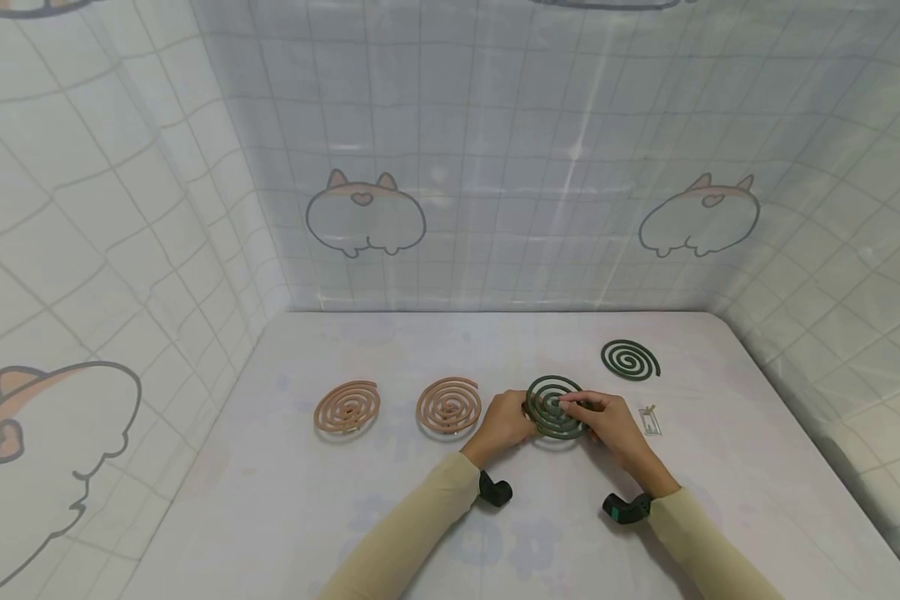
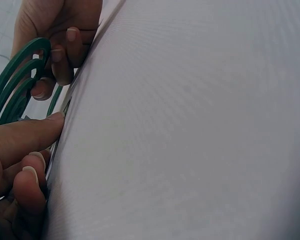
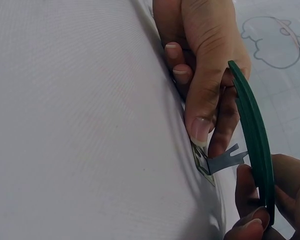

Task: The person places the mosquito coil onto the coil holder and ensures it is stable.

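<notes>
A green mosquito coil (image 1: 546, 406) is held between my two hands, just above the table. The fingers of my right hand (image 1: 617, 427) pinch the coil near its middle. In the right wrist view the coil (image 3: 255, 130) appears edge-on and tilted. My left hand (image 1: 504, 423) pinches the flat base of a small metal coil stand (image 3: 225, 161) low at the tabletop. The stand's forked prong points at the coil's inner face; whether it is seated in the coil I cannot tell. The left wrist view shows the coil's rings (image 2: 25, 75) between both hands.
Left of my hands, two brown mosquito coils (image 1: 347, 408) sit raised on metal stands. A second green coil (image 1: 630, 360) lies at the back right. Another metal stand (image 1: 650, 421) lies right of my right hand. Tile-patterned cloth walls (image 1: 495, 208) enclose the white table (image 1: 285, 500).
</notes>
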A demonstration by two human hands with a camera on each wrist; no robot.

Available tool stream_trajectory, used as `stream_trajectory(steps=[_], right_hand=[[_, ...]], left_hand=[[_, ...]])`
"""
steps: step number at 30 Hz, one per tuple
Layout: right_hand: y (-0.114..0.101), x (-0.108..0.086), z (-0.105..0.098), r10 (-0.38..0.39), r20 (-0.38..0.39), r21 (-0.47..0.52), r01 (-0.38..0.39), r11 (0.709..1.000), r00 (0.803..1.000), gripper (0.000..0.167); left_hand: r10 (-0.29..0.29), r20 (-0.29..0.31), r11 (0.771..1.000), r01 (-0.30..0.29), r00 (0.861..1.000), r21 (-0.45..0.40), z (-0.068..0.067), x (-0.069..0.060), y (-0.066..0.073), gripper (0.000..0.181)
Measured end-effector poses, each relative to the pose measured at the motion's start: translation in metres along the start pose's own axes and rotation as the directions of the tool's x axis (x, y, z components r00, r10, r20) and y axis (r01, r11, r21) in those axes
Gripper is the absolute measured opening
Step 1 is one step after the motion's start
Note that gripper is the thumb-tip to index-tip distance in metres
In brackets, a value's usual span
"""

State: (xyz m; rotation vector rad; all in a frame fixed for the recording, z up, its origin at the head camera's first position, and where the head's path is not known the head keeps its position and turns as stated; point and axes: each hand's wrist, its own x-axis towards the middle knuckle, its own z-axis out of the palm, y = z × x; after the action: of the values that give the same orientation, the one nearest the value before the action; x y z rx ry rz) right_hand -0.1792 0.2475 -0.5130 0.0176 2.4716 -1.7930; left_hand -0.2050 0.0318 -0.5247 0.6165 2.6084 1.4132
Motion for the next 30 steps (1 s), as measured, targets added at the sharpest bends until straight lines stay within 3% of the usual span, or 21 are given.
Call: stream_trajectory(steps=[10,30], right_hand=[[-0.0013,-0.0003,0.0017,-0.001,0.003,0.019,0.001,1.000,1.000,0.029],[0.0006,0.0010,0.0035,-0.017,-0.010,0.025,0.018,1.000,1.000,0.033]], left_hand=[[-0.001,-0.003,1.000,0.001,1.000,0.023,0.0002,0.0005,0.0009,0.013],[0.003,-0.011,0.999,-0.002,1.000,0.041,0.0016,0.0005,0.0025,0.014]])
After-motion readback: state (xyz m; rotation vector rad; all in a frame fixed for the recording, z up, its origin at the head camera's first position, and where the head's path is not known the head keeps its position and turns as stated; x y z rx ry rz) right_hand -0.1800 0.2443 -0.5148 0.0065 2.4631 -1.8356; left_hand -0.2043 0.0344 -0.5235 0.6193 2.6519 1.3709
